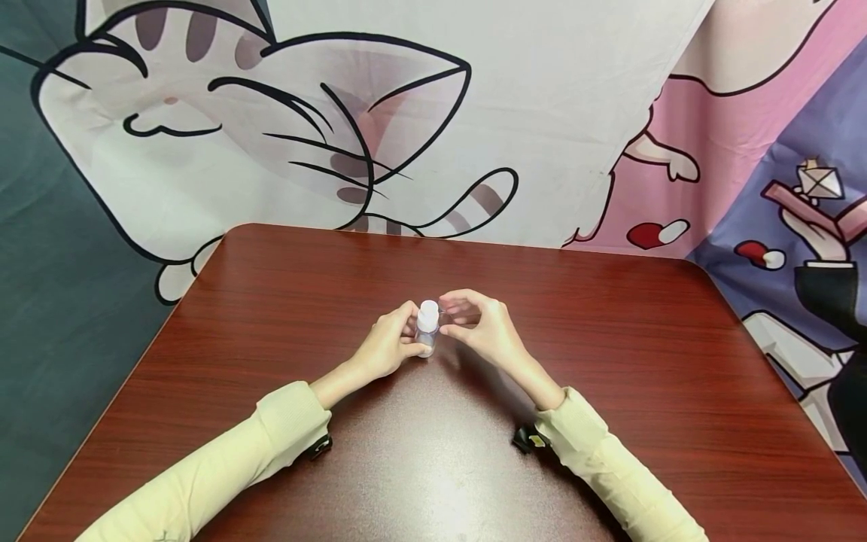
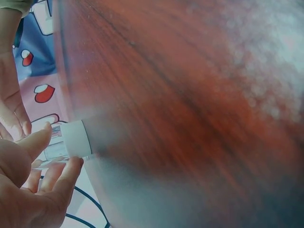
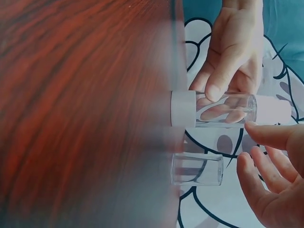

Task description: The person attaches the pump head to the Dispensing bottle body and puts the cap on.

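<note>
A small clear bottle (image 1: 426, 340) with a white pump top (image 1: 428, 312) stands upright on the table between the two hands. My left hand (image 1: 388, 342) holds its body between thumb and fingers. In the left wrist view, the bottle's white base (image 2: 77, 138) shows beyond the left fingertips. My right hand (image 1: 489, 327) is just right of the pump top, thumb and fingers apart and gently bent, with nothing seen held. The right wrist view shows a clear, hollow cap (image 3: 197, 170) standing on the table beside the bottle, apart from the right fingers; in the head view it is mostly hidden.
The reddish-brown wooden table (image 1: 609, 346) extends on all sides of the hands, with rounded far corners. A cartoon cat backdrop (image 1: 542, 113) hangs behind its far edge. Dark wrist devices (image 1: 530, 439) sit under both cuffs.
</note>
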The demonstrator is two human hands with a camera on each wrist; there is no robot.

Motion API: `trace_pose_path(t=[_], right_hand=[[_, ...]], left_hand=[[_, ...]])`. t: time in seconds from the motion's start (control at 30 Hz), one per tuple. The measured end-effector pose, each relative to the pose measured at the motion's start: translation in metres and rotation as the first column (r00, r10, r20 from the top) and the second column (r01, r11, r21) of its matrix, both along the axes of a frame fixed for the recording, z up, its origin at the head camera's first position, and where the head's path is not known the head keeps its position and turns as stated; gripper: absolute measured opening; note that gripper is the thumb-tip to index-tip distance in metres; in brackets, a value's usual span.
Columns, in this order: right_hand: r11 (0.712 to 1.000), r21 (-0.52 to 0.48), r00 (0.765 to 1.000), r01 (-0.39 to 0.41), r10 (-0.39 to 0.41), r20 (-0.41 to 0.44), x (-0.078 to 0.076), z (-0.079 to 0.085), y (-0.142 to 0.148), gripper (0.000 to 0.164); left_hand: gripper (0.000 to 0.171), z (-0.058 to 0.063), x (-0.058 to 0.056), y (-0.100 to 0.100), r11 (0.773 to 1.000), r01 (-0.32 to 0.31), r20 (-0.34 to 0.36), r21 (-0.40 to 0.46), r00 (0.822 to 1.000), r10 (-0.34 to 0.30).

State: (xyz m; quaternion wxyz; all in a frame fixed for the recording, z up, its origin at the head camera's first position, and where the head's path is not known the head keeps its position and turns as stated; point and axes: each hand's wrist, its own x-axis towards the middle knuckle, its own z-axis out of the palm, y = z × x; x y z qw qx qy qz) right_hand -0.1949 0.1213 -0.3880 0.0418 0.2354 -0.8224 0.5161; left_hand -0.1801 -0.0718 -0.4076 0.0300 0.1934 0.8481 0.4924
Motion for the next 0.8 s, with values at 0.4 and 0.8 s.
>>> trace_pose_path(t=[0.4,0.8], right_hand=[[0.999,0.024,1.000,0.026,-0.026,0.008,-0.002,0.001,-0.001,0.039],[0.999,0.026,0.999,0.042,-0.042,-0.016,-0.015,-0.010,0.004,0.040]], left_hand=[[0.037,0.000,0.000,0.000,1.000,0.003,-0.013,-0.001,1.000,-0.003],[0.037,0.000,0.000,-0.001,1.000,0.000,-0.011,-0.009,1.000,0.000]])
